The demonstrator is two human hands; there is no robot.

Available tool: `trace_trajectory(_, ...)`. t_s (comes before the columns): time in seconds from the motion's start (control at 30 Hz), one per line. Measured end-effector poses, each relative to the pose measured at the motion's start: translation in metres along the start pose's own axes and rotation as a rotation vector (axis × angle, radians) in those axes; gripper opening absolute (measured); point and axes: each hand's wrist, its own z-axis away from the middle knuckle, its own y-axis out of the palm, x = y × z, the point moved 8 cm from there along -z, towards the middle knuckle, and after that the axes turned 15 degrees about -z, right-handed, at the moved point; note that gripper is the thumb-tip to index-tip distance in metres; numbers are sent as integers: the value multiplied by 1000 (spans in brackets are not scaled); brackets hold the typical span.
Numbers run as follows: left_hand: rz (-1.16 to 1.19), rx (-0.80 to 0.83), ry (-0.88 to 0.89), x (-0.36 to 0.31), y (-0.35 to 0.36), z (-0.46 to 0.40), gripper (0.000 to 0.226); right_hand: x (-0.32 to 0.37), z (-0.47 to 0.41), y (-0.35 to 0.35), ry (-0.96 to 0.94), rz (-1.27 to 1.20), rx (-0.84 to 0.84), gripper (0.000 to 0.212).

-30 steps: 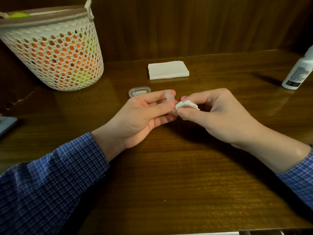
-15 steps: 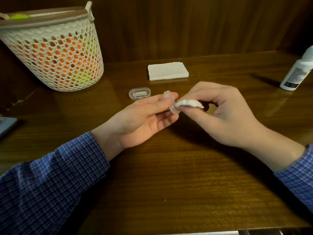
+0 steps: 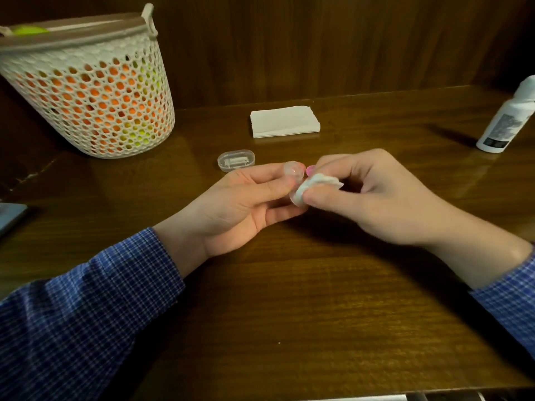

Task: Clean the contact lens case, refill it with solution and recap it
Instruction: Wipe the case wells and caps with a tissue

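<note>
My left hand [image 3: 243, 204] pinches a small clear contact lens case [image 3: 293, 170] between thumb and fingers just above the wooden table [image 3: 289, 299]. My right hand [image 3: 385, 198] grips a crumpled white tissue wad [image 3: 312, 185] and presses it against the case's lower well. A bit of pink shows beside the case, mostly hidden by my fingers. The white solution bottle [image 3: 508, 120] stands upright at the far right.
A clear oval plastic box [image 3: 236, 160] lies just beyond my left hand. A folded white tissue stack [image 3: 285, 121] sits further back. A white perforated basket [image 3: 86, 91] stands at the back left. A grey object's corner [image 3: 10, 215] pokes in at the left edge.
My right hand has curled back in and pushed the tissue wad against the case again, after lifting it slightly away half a second ago. My left hand has stayed nearly still.
</note>
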Motion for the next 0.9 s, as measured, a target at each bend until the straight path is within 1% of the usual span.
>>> trace_trajectory(0.03, 1, 0, -4, -1, 0, 0, 37, -1, 0, -3, 30, -114, 4, 20)
trace_trajectory(0.1, 38, -5, -18, -2, 1, 1, 44, -7, -1, -15, 99, -290, -80, 21)
trace_trajectory(0.13, 62, 0, -23, -3, 1, 1, 45, -8, -1, -22, 102, -292, -144, 17)
trace_trajectory(0.2, 74, 11, -24, -4, 1, 2, 41, -6, -1, -30, 32, -143, -241, 11)
trace_trajectory(0.23, 59, 11, -22, -4, 1, 2, 40, -3, 0, -29, -9, -65, -256, 10)
trace_trajectory(0.33, 8, -14, -5, -4, 1, 2, 48, 0, 0, -19, -48, 31, -221, 8)
trace_trajectory(0.47, -42, -61, 5, -3, -3, 2, 47, -6, -1, -13, 12, -6, -142, 11)
trace_trajectory(0.57, -50, -95, 5, -3, -5, 2, 46, -5, -2, -11, 34, -22, -135, 11)
trace_trajectory(0.67, -34, -90, -1, -2, -6, 2, 46, -7, -1, -11, 60, -44, -135, 14)
trace_trajectory(0.8, -23, -71, 6, -4, -4, 3, 41, -14, -1, -11, 158, -192, -130, 14)
trace_trajectory(0.9, -79, -127, 53, -6, -6, 4, 32, -23, -1, -10, 264, -322, -160, 14)
